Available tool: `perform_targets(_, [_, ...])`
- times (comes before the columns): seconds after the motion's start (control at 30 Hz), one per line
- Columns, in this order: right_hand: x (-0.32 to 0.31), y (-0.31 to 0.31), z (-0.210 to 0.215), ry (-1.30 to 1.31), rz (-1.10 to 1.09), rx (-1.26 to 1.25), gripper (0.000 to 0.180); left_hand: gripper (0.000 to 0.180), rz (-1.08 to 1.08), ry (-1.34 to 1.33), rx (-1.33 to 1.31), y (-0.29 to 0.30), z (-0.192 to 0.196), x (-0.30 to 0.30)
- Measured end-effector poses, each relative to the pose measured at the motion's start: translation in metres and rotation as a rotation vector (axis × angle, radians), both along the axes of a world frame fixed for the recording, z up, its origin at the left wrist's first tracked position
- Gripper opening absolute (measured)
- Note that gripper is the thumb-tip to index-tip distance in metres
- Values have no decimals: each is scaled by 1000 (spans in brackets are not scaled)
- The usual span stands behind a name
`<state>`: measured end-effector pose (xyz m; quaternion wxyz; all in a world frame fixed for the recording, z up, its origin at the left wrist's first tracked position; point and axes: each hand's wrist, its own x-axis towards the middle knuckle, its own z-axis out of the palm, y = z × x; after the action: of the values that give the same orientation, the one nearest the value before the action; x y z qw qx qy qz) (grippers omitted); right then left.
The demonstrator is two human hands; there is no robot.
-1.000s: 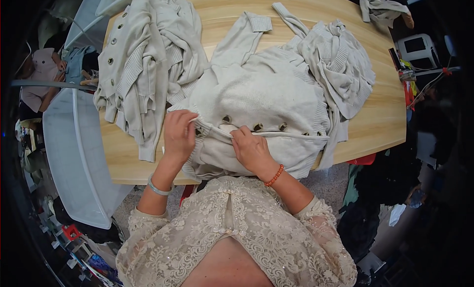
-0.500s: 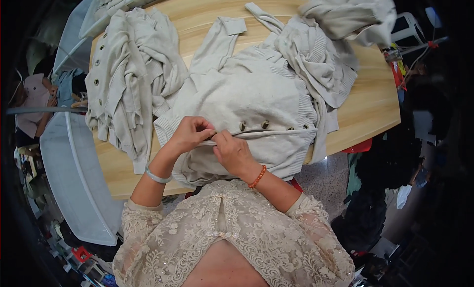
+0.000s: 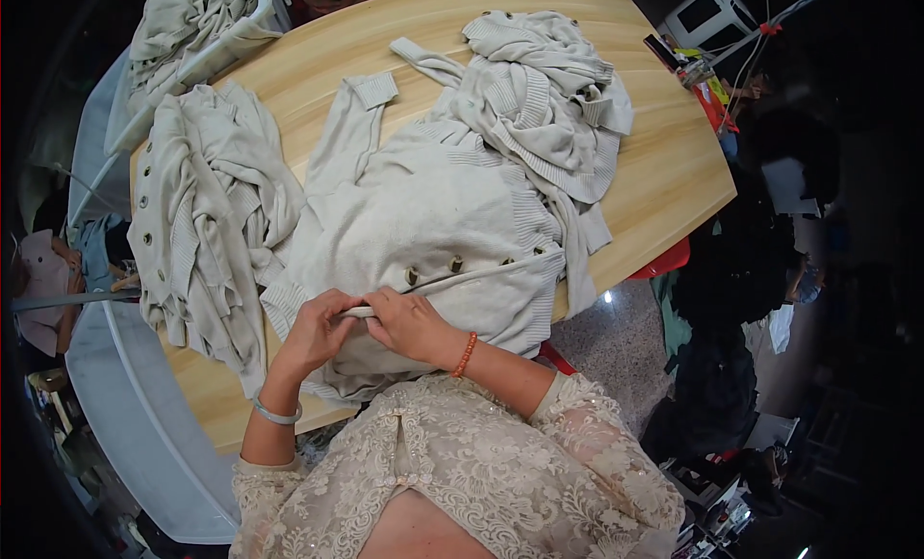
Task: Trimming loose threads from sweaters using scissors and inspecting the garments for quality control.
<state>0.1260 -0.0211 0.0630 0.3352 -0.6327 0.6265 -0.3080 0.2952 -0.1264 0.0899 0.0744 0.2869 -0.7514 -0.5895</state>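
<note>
A cream knitted cardigan [image 3: 414, 203] lies spread on the table in front of me, with dark buttons along its front opening. My left hand [image 3: 322, 326] pinches the folded front edge of this cardigan between thumb and fingers. Close beside it, my right hand [image 3: 409, 323] grips the same edge with its fingertips. A short strip of the edge shows between the two hands, raised a little. To the right of the hands, several buttons, one of them a dark button [image 3: 456, 264], sit along the opening. What lies under my fingers is hidden.
Another buttoned cream cardigan [image 3: 197, 203] lies crumpled at the left. A heap of cream knitwear [image 3: 539, 97] rests at the far right, against the spread cardigan. A plastic bin [image 3: 159, 415] stands left of the wooden table [image 3: 664, 174]; a red stool [image 3: 664, 261] shows below its right edge.
The view has shifted, so the table sits further left and lower. Both hands have drawn closer together on the cardigan's edge. A blurred pale garment at the far right no longer hangs over the table there.
</note>
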Motion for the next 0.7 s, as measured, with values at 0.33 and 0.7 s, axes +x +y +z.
perform_targets(0.33, [-15,-9,1,-98,2,-141,19,14,165,-73,67,-2,-15,4])
perform_targets(0.7, [-51,39,11,250,-87,79,13,20,256,-202,-695,3,-17,0])
